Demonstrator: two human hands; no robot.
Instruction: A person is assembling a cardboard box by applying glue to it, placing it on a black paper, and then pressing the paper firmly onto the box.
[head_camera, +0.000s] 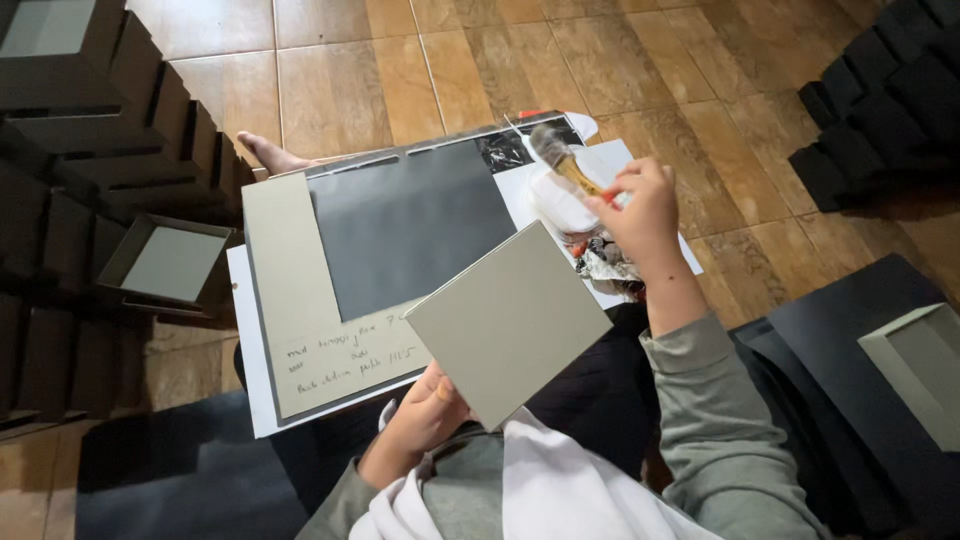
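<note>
My left hand (428, 412) grips the near corner of a square grey cardboard panel (508, 322) and holds it tilted above my lap. My right hand (640, 212) is raised over the far right of a work board and holds a paintbrush (562, 160) with a wooden handle, its bristles pointing away from me. Just under the brush sits a white bowl (556, 200). The board (300, 300) on my lap is grey card carrying a dark grey sheet (410, 225) and some handwriting near its front edge.
Stacks of dark open boxes (90, 130) line the left, one showing a grey inside (170, 262). More dark box parts (880, 100) lie at the far right, a grey-lined tray (925, 365) at the near right. A bare foot (270, 155) rests on brown floor tiles.
</note>
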